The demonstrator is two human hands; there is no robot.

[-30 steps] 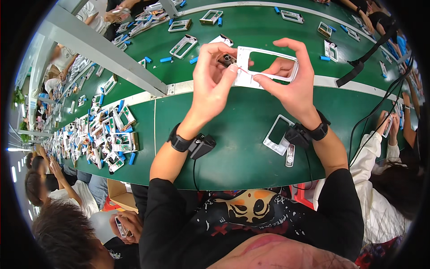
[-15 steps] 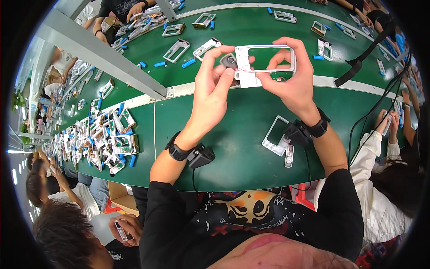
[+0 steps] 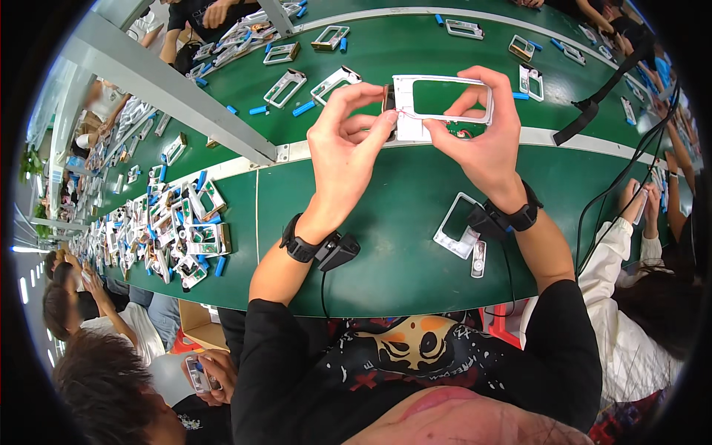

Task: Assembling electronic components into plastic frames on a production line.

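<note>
Above the green workbench I hold a white plastic housing (image 3: 407, 127) with a large rectangular window, upright in front of me. My right hand (image 3: 493, 144) grips its right end, thumb below the window and fingers over the far edge. Thin red wires and a bit of green circuit board (image 3: 461, 130) show beside the right thumb. With thumb and fingers my left hand (image 3: 343, 159) pinches a dark part (image 3: 390, 107) at the housing's left end; the fingers hide much of it. On the bench near my right wrist lie another white frame (image 3: 449, 241) and a small white oblong piece (image 3: 478, 259).
A large heap of white housings with blue cylinders (image 3: 170, 233) covers the bench at left. Beyond the pale rail, a green belt (image 3: 415, 55) carries scattered frames. A grey metal post (image 3: 170, 89) slants at upper left; black cables (image 3: 619, 185) hang at right. Co-workers sit on both sides.
My left hand has shifted slightly left and turned, and the dark part now stands edge-on against the housing's end. Pieces on the far belt have slid a little left.
</note>
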